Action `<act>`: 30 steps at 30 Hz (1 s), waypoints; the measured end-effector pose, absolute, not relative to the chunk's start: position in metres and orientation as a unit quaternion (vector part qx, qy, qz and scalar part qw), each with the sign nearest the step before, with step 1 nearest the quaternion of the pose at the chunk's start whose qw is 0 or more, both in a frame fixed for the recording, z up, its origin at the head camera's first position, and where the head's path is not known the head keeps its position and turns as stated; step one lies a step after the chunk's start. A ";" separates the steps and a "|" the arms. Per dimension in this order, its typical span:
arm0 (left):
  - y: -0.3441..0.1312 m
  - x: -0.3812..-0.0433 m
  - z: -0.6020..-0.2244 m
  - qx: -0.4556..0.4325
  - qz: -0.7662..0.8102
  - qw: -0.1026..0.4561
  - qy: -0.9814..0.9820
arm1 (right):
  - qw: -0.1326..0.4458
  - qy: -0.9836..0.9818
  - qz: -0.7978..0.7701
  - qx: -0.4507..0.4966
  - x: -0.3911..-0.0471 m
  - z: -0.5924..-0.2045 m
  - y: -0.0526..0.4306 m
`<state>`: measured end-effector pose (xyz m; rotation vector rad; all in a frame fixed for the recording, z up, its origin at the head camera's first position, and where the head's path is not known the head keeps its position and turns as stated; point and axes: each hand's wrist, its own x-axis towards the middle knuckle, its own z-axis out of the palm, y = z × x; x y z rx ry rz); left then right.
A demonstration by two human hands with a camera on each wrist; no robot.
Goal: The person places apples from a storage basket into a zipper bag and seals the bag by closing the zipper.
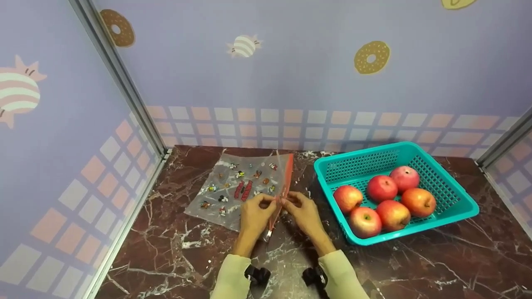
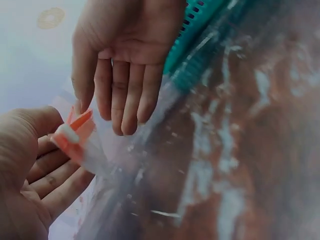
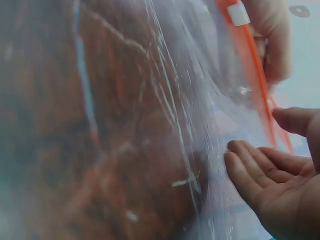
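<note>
A clear plastic zip bag printed with small cartoon figures lies on the table in the head view, its orange zip strip along the right edge. My left hand pinches the strip near its middle between thumb and forefinger. Opposite it, my right hand pinches the strip's other side with thumb and forefinger, its remaining fingers fairly straight. The two orange bands stand slightly apart between the hands in the right wrist view. A white slider sits on the strip close to my left hand.
To the right stands a turquoise plastic basket with several red apples in it. The table is dark marbled brown. Behind it rises a lilac wall with printed sweets; a metal-edged panel closes the left side.
</note>
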<state>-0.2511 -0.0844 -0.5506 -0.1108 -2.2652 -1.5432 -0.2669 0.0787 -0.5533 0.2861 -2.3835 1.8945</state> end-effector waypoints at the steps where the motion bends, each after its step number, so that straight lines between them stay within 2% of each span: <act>1: -0.084 -0.251 -0.549 -0.043 -0.557 0.196 -0.806 | 0.048 -0.777 0.621 0.093 -0.266 -0.552 0.078; 9: -0.088 -0.250 -0.530 -0.022 -0.548 0.168 -0.819 | 0.108 -0.777 0.613 0.093 -0.265 -0.550 0.079; 14: -0.091 -0.252 -0.519 0.013 -0.514 0.224 -0.828 | 0.135 -0.759 0.634 0.063 -0.264 -0.550 0.082; 20: -0.097 -0.249 -0.517 0.001 -0.480 0.304 -0.823 | 0.177 -0.746 0.641 0.027 -0.259 -0.552 0.084; 26: -0.099 -0.245 -0.511 0.007 -0.504 0.303 -0.809 | 0.198 -0.730 0.654 0.019 -0.261 -0.552 0.083; 30: -0.099 -0.245 -0.507 0.003 -0.512 0.325 -0.795 | 0.205 -0.723 0.659 0.013 -0.262 -0.550 0.087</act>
